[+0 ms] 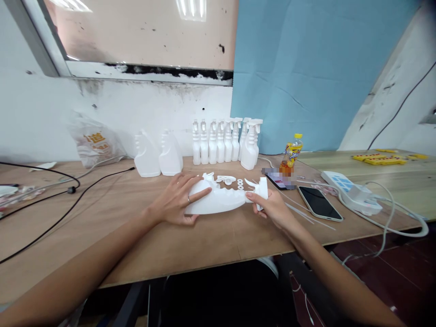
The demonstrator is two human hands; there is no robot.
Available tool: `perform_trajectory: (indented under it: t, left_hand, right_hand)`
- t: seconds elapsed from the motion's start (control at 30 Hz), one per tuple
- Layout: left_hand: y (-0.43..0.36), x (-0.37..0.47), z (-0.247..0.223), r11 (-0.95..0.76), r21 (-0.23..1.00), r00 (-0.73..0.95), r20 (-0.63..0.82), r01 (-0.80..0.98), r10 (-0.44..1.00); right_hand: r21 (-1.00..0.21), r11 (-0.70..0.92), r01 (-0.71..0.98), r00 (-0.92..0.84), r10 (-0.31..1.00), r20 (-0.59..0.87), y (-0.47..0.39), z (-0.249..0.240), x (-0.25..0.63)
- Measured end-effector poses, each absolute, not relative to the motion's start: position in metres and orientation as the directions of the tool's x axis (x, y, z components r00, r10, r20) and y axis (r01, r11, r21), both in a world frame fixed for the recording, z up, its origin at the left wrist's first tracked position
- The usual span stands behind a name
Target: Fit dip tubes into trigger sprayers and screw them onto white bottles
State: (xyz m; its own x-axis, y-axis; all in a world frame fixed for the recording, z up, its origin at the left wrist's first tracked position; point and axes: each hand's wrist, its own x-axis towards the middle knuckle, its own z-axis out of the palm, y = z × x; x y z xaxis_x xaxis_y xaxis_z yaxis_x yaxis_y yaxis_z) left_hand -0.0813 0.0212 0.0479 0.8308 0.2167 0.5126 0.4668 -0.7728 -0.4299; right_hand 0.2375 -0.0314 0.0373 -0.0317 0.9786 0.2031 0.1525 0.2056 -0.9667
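Note:
A white spray bottle (218, 200) lies on its side just above the table, its base to the left and its neck to the right. My left hand (179, 197) is wrapped round the base end, a ring on one finger. At the neck, my right hand (269, 204) grips the white trigger sprayer head (262, 188), which sits at the bottle's mouth; whether it is screwed tight I cannot tell. Just behind the bottle lie loose white sprayer parts (225, 180) and several small white rings (240, 184). Thin white tubes (303, 213) lie right of my right hand.
Several white spray bottles (218, 145) stand in a row by the wall. Two headless white bottles (170, 154) stand left of them. To the right are a drink bottle (291, 154), a phone (320, 203) and a power strip (354, 195). Black cables (71, 209) cross the table's left side.

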Motion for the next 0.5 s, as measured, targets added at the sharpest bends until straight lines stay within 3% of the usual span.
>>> perform_trajectory:
  t: [0.17, 0.33, 0.43, 0.5]
  left_hand:
    - [-0.016, -0.038, 0.044, -0.766, -0.327, 0.773, 0.544, 0.554, 0.327]
    - [-0.028, -0.029, 0.035, -0.728, -0.322, 0.772, 0.459, 0.605, 0.439]
    - [-0.026, -0.036, 0.034, -0.711, -0.293, 0.752, 0.429, 0.640, 0.500]
    - [-0.026, -0.038, 0.034, -0.712, -0.286, 0.753, 0.415, 0.641, 0.511]
  right_hand:
    - [-0.953, 0.206, 0.220, -0.181, 0.969, 0.168, -0.046, 0.031, 0.212]
    - [-0.917, 0.255, 0.307, -0.494, 0.866, 0.075, -0.041, 0.028, 0.210]
    - [-0.783, 0.370, 0.500, -0.380, 0.906, 0.185, -0.001, 0.046, 0.257]
    - [-0.559, 0.367, 0.743, -0.171, 0.912, 0.372, 0.037, 0.060, 0.302]
